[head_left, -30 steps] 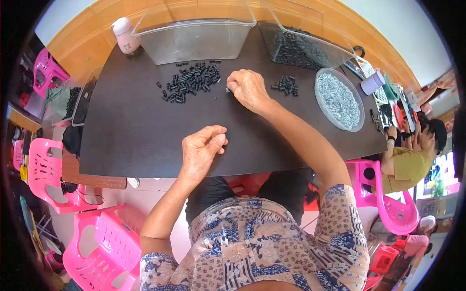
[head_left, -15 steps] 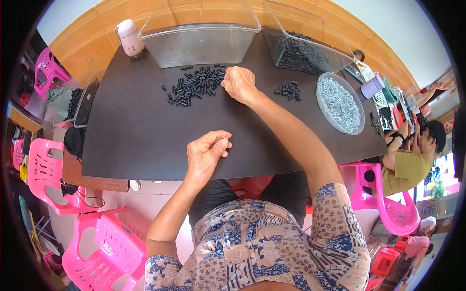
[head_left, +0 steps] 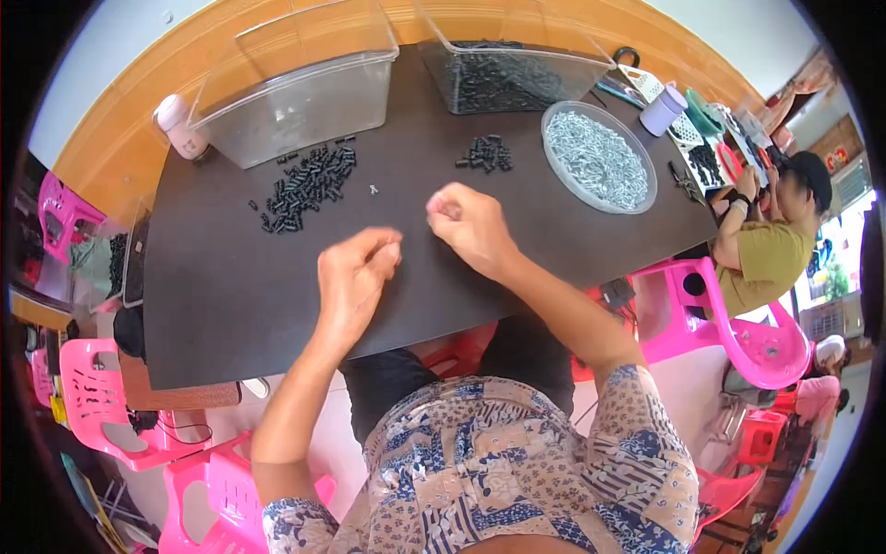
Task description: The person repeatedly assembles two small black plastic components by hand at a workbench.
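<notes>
My left hand [head_left: 353,277] is over the near middle of the dark table [head_left: 249,314], its thumb and fingers pinched together. Just to its right, my right hand [head_left: 473,229] is curled, thumb against fingertips and slightly blurred. Whatever either hand holds is too small or hidden to make out. Beyond the left hand lies a pile of small black cylindrical pieces [head_left: 309,187]. A few tiny silvery bits [head_left: 374,189] sit between that pile and my right hand. A smaller group of black pieces [head_left: 486,154] lies farther off, beyond my right hand.
A clear plastic bin [head_left: 318,102] stands at the back left, beside a pink bottle [head_left: 181,129]. Another bin [head_left: 508,78] holds black pieces. At right are a round tub of silvery screws [head_left: 600,157], a lilac cup [head_left: 663,111] and pliers [head_left: 685,182]. A person [head_left: 771,240] sits beyond.
My right hand has drawn back from the edge of the large black pile and is now near my left hand. The whole view has turned, shifting the table's contents leftward.
</notes>
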Demonstrator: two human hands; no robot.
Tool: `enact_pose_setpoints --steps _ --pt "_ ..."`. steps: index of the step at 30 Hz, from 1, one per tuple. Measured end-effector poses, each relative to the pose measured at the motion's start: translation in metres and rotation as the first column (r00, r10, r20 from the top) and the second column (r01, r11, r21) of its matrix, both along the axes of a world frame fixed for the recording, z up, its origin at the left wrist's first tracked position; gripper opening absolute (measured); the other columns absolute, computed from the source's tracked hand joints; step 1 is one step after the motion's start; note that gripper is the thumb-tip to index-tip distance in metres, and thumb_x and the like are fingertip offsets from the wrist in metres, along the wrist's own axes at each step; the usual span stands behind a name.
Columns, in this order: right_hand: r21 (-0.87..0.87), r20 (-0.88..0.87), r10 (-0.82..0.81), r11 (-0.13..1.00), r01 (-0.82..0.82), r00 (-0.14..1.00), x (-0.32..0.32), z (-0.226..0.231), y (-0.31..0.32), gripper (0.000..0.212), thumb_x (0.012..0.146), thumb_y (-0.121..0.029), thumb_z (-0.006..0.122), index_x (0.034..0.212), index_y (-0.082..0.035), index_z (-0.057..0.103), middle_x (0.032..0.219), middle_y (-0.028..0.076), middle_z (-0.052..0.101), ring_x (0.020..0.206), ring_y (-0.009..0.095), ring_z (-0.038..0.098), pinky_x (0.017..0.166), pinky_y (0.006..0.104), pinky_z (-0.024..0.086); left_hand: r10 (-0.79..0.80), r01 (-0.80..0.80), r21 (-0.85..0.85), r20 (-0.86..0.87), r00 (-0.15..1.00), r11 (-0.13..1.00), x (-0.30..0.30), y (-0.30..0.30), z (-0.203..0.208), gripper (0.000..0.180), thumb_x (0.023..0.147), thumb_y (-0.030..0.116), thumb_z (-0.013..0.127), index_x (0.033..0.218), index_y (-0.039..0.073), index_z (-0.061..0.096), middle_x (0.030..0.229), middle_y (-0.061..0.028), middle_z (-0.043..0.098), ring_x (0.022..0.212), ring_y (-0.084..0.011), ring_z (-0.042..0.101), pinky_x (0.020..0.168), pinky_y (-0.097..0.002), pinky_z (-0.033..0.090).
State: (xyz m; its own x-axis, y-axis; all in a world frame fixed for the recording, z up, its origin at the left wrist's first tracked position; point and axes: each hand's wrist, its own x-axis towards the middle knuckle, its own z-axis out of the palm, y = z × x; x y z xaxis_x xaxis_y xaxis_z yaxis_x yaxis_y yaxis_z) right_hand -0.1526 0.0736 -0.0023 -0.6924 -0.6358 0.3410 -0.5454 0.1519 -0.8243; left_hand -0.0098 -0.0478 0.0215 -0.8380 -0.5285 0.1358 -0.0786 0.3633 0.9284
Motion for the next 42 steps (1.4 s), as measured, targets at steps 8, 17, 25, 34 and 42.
enact_pose_setpoints --steps 8,17,25,34,42 --pt "-0.005 0.168 -0.102 0.995 0.104 0.98 -0.002 -0.008 0.058 0.011 0.078 -0.003 0.065 0.087 0.001 0.06 0.071 0.001 0.059 0.064 0.005 0.052 0.058 0.0214 0.044 -0.018 -0.046 -0.629 -0.095 0.995 0.776 -0.129 0.009 -0.012 0.015 0.071 0.009 0.066 0.086 0.007 0.066 0.082 -0.0093 0.063 0.081 -0.0292 0.059 0.075 -0.0398 0.043" --pt "-0.07 0.153 -0.107 0.99 0.119 0.982 -0.005 -0.017 0.058 0.011 0.073 -0.004 0.065 0.082 0.0 0.06 0.076 0.012 0.061 0.068 0.022 0.061 0.064 0.0319 0.049 -0.135 -0.05 -0.861 -0.137 0.981 0.507 -0.174 0.009 -0.033 0.005 0.068 0.003 0.06 0.072 0.007 0.059 0.073 -0.0108 0.059 0.075 -0.0286 0.056 0.072 -0.0392 0.04" --pt "-0.161 0.293 -0.083 0.978 0.135 0.952 -0.004 -0.021 0.06 0.009 0.075 -0.002 0.064 0.083 0.0 0.061 0.074 0.009 0.063 0.067 0.015 0.061 0.063 0.0272 0.048 -0.137 0.105 -0.666 0.004 0.991 0.739 -0.13 0.0 -0.023 0.03 0.069 0.002 0.063 0.099 0.002 0.064 0.08 -0.0105 0.063 0.074 -0.024 0.061 0.07 -0.0345 0.048" --pt "-0.285 0.367 -0.003 0.952 0.116 0.93 0.008 0.004 0.059 0.01 0.078 -0.001 0.066 0.088 0.0 0.063 0.076 0.002 0.064 0.069 0.006 0.057 0.064 0.021 0.046 -0.123 0.164 0.282 -0.157 0.98 0.945 -0.031 0.03 0.005 0.02 0.076 -0.001 0.066 0.096 0.001 0.066 0.085 0.0024 0.061 0.075 -0.0065 0.053 0.07 -0.0193 0.044" --pt "-0.271 0.093 0.117 0.959 -0.088 0.989 0.044 0.022 0.049 0.013 0.079 0.003 0.064 0.091 -0.001 0.063 0.084 0.0 0.058 0.072 0.004 0.051 0.063 0.0181 0.041 -0.036 0.143 0.504 -0.216 0.976 0.852 0.0 0.041 -0.002 0.023 0.078 -0.005 0.063 0.1 0.001 0.065 0.087 0.0007 0.059 0.077 -0.0057 0.051 0.074 -0.0189 0.043"
